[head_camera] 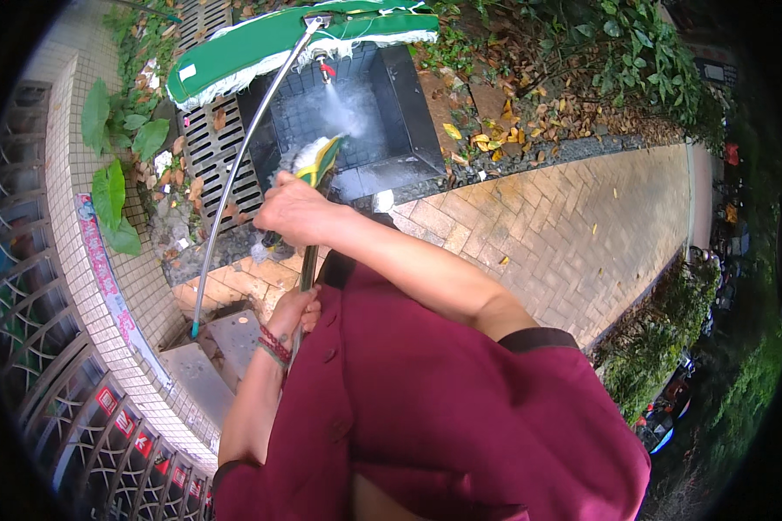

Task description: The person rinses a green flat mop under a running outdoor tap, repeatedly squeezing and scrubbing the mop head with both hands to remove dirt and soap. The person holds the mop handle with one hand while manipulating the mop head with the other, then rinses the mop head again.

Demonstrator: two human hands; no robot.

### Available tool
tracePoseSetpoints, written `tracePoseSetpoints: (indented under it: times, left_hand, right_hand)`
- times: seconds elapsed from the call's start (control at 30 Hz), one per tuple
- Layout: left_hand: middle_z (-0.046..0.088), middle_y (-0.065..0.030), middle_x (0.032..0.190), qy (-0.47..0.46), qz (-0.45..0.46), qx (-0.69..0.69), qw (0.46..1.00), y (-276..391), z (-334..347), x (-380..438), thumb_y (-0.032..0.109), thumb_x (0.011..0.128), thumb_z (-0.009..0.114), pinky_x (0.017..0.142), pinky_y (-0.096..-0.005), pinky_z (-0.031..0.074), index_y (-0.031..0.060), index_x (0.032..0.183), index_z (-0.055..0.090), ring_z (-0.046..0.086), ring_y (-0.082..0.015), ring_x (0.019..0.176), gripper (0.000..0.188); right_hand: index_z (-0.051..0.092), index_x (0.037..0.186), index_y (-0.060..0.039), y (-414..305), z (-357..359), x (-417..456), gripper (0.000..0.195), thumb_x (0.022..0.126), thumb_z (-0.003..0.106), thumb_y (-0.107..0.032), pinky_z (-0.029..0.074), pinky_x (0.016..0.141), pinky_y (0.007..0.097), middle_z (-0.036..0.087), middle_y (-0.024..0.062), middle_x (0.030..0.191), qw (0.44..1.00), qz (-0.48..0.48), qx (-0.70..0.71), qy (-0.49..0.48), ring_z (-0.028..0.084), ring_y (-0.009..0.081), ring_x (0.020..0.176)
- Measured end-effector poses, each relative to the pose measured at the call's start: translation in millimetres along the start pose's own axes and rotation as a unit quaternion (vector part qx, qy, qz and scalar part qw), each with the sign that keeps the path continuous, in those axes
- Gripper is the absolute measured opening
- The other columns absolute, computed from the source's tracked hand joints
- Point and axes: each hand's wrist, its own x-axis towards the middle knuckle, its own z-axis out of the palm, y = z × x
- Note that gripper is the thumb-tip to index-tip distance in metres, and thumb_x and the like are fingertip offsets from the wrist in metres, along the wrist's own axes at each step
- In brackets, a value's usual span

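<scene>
My left hand (294, 311), with beaded bracelets at the wrist, is closed round the metal pole (309, 268) of a mop, close to my shirt. Farther along, my right hand (298, 210) is closed at the mop's green and yellow head (324, 161); whether it grips cloth or fringe is hidden. The head's tip hangs over a dark tiled basin (420, 111). Water sprays into the basin from a tap with a red lever (326, 70). A second flat mop with a green back and white fringe (234, 60) lies across the basin's far side, its metal pole (240, 159) slanting down leftward.
Left of the basin is a slotted drain grate (218, 146), then leafy plants (109, 192) and a low tiled wall (94, 260) with metal railings. Brick paving (528, 208) runs to the right. Metal plates (199, 381) lie at the lower left. Shrubs and fallen leaves are beyond.
</scene>
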Motion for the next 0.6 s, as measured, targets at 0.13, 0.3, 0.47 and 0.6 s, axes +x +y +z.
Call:
tracePoseSetpoints:
  times: [0.13, 0.3, 0.47, 0.6]
  left_hand:
    - [0.044, 0.0007, 0.060, 0.082, 0.021, 0.071, 0.994, 8, 21, 0, 0.011, 0.087, 0.049, 0.036, -0.0199, 0.032, 0.0030, 0.093, 0.043, 0.039, -0.0052, 0.041, 0.012]
    - [0.049, -0.0045, 0.064, 0.145, -0.005, 0.169, 0.975, 12, 18, 34, 0.012, 0.084, 0.055, 0.038, -0.0254, 0.044, 0.0006, 0.092, 0.042, 0.048, -0.0115, 0.043, 0.019]
    - [0.057, -0.0124, 0.074, 0.121, 0.017, 0.265, 0.956, 25, -11, 125, 0.014, 0.082, 0.060, 0.045, -0.0312, 0.051, -0.0029, 0.099, 0.048, 0.060, -0.0183, 0.063, 0.027]
    - [0.057, -0.0122, 0.068, 0.234, -0.001, 0.390, 0.891, 18, -20, 186, 0.015, 0.080, 0.061, 0.043, -0.0315, 0.049, -0.0028, 0.093, 0.049, 0.058, -0.0192, 0.055, 0.026]
  right_hand:
    - [0.064, 0.069, -0.0148, 6, 6, 29, 0.011, 0.061, 0.061, -0.008, 0.037, 0.074, 0.0326, 0.059, 0.0004, 0.063, 0.992, -0.052, 0.008, -0.113, 0.059, 0.0187, 0.069]
    - [0.066, 0.068, -0.0149, 23, 17, 69, 0.009, 0.060, 0.063, -0.013, 0.040, 0.074, 0.0344, 0.062, 0.0004, 0.064, 0.979, -0.146, 0.031, -0.137, 0.060, 0.0189, 0.069]
    - [0.066, 0.070, -0.0187, 33, 27, 75, 0.010, 0.061, 0.063, -0.016, 0.035, 0.079, 0.0358, 0.063, -0.0017, 0.074, 0.977, -0.205, 0.004, -0.050, 0.056, 0.0200, 0.089]
    - [0.062, 0.085, -0.0128, 59, 12, 8, 0.026, 0.059, 0.063, -0.011, 0.028, 0.098, 0.0440, 0.047, 0.0095, 0.120, 0.924, -0.147, 0.231, 0.266, 0.042, 0.0273, 0.115]
